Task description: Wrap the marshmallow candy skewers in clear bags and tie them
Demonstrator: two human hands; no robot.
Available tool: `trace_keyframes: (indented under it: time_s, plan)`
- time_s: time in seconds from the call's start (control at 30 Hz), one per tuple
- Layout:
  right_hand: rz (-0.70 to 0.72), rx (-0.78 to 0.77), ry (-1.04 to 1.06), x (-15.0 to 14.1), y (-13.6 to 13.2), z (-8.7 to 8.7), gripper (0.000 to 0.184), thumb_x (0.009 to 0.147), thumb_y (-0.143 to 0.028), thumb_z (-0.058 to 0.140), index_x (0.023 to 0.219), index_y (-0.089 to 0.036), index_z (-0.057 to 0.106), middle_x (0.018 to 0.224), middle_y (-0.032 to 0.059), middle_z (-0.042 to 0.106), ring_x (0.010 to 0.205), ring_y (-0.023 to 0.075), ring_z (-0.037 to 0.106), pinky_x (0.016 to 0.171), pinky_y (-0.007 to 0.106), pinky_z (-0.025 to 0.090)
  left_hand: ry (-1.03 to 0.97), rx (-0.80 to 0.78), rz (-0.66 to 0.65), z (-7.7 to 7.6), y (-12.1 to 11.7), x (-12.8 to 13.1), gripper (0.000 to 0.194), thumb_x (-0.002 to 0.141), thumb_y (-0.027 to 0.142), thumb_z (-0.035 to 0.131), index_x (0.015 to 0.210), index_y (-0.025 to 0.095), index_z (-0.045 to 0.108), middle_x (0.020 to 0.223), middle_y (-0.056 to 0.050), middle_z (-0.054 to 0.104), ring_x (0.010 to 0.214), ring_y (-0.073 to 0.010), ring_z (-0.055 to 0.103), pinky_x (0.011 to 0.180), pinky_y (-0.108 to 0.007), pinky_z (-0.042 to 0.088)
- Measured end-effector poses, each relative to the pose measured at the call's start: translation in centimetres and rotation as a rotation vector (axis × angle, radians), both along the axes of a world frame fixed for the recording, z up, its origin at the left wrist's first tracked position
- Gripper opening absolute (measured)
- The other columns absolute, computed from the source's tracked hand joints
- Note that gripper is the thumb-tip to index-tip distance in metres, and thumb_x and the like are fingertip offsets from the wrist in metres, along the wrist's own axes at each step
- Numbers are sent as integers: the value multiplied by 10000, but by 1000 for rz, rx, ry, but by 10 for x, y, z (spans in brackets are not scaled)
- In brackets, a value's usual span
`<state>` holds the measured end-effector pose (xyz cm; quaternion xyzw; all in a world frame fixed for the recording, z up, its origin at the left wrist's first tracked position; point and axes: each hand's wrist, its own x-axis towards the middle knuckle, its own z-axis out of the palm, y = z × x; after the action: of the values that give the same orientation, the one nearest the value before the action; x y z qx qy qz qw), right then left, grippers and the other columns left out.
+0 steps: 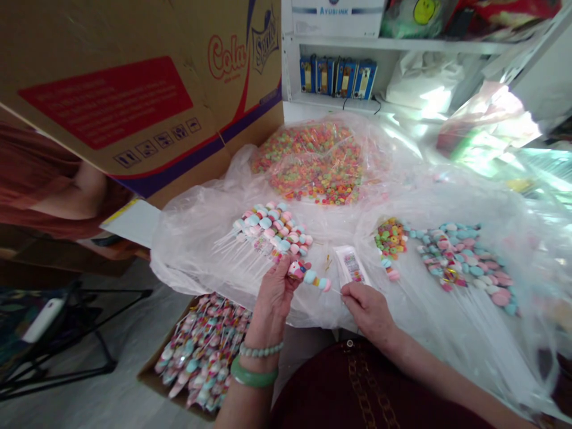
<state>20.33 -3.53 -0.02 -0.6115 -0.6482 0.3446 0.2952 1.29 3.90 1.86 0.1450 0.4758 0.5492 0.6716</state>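
My left hand [277,287], with a bead bracelet and a green bangle at the wrist, pinches the top end of a marshmallow skewer [318,280] in pink, blue and yellow. The thin white stick of that skewer runs to my right hand [369,310], whose fingers are closed on it. Just beyond my right hand lies a stack of small printed labels or bags [351,266]. To the left, finished-looking skewers [274,226] lie in a pile on the plastic sheet. Loose ring-shaped candies [390,236] and more marshmallow skewers [469,256] are on the right.
A large clear bag of colourful ring candies [317,161] lies behind. A tall cardboard box [147,89] stands at the left. Below the table edge, an open carton [201,357] holds many wrapped skewers. Another person's arm [75,190] shows at far left. Shelves [411,44] stand at the back.
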Motion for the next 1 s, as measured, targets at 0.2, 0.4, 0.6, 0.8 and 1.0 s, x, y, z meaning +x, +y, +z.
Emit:
trace_keyframes:
  time_s: [0.2, 0.4, 0.6, 0.8, 1.0]
  plan:
    - [-35, 36, -28, 2, 1, 2, 167, 848, -262, 484, 749, -215, 611, 735, 26, 611, 739, 182, 534, 710, 301, 361, 125, 4, -14, -7, -3, -4, 328, 585, 384, 828, 702, 124, 667, 633, -5, 655, 546, -106, 589, 554, -230, 500]
    - [-68, -501, 597, -7, 9, 7, 137, 724, -314, 587, 658, -193, 585, 517, -36, 489, 499, 107, 406, 508, 247, 295, 52, 33, -65, -10, -4, -3, 358, 639, 440, 793, 738, 123, 660, 678, -37, 679, 624, -170, 655, 619, -291, 526]
    - [7, -948, 1158, -5, 5, 3, 158, 607, -193, 658, 745, -169, 587, 430, -116, 345, 387, 38, 192, 440, 217, 175, 42, 115, -106, -19, -6, -8, 347, 724, 473, 722, 779, 132, 682, 732, -51, 696, 648, -158, 644, 641, -278, 521]
    - [-77, -635, 764, -18, 5, 4, 114, 694, -289, 609, 696, -177, 590, 476, -47, 522, 399, 67, 327, 434, 224, 197, 252, 67, -140, -17, -12, 2, 383, 651, 502, 755, 628, 130, 668, 656, -61, 677, 605, -145, 599, 598, -246, 474]
    - [-154, -337, 512, -25, 8, 3, 134, 743, -284, 554, 669, -192, 619, 514, -43, 505, 509, 98, 396, 516, 231, 291, 58, -20, -223, -13, -16, 11, 366, 669, 473, 759, 727, 121, 678, 732, -67, 690, 674, -184, 650, 632, -290, 516]
